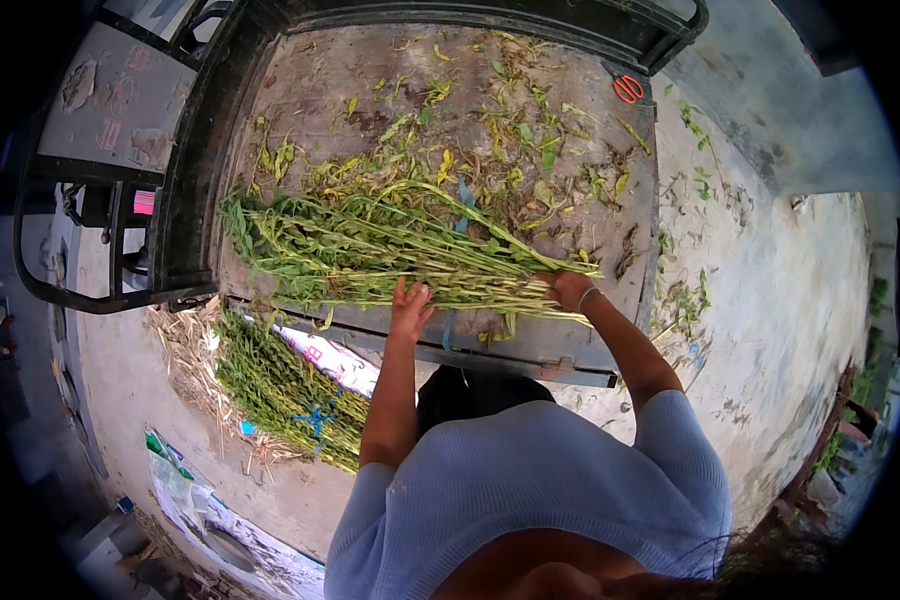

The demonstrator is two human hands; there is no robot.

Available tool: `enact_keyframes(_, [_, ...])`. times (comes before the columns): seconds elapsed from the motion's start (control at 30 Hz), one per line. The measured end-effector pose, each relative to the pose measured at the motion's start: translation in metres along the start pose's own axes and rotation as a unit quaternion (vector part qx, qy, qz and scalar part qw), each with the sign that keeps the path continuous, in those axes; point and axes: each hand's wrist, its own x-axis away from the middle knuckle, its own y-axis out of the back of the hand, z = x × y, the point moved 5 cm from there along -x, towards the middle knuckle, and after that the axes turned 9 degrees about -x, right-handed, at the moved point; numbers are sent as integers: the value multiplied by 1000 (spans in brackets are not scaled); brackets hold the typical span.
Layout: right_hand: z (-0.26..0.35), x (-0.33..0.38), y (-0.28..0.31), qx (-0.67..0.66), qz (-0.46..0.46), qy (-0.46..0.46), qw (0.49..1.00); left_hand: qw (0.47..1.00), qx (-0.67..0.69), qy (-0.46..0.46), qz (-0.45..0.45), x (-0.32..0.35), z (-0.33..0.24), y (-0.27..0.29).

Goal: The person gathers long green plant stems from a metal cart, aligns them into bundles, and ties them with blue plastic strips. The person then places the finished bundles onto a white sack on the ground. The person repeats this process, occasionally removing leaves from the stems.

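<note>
A long loose bundle of green leafy stalks point(370, 250) lies across the bed of a flat cart point(340, 60). Its leafy tops point left and the bare stem ends point right. My right hand point(572, 290) is closed around stems near that right end. At the near side of the bundle, my left hand point(410, 308) rests against the stalks with its fingers apart. A blue strip point(463, 205) runs beneath the bundle and shows again at the cart's near edge. Part of my right hand's fingers is hidden among the stems.
Scissors with red handles point(628, 89) lie at the bed's far right corner. Fallen leaves point(545, 150) litter the boards. Metal rails point(195, 150) border the left and far sides. On the ground at lower left lies another stalk bundle point(270, 370), bound with a blue tie point(315, 420).
</note>
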Motion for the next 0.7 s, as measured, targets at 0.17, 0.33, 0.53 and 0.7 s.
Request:
enact_keyframes(0.17, [-3, -18, -8, 48, -19, -45, 998, 963, -216, -83, -136, -24, 13, 23])
enact_keyframes(0.33, [-2, -24, 8, 120, -7, -73, 990, 703, -594, -318, -226, 29, -70, -52])
enact_keyframes(0.53, [16, -89, 61, -87, -70, 30, 993, 568, -767, -286, -91, 1, -56, -82])
enact_keyframes(0.7, [18, -179, 42, -194, -143, -24, 970, 466, -807, -351, -91, -25, -58, -86])
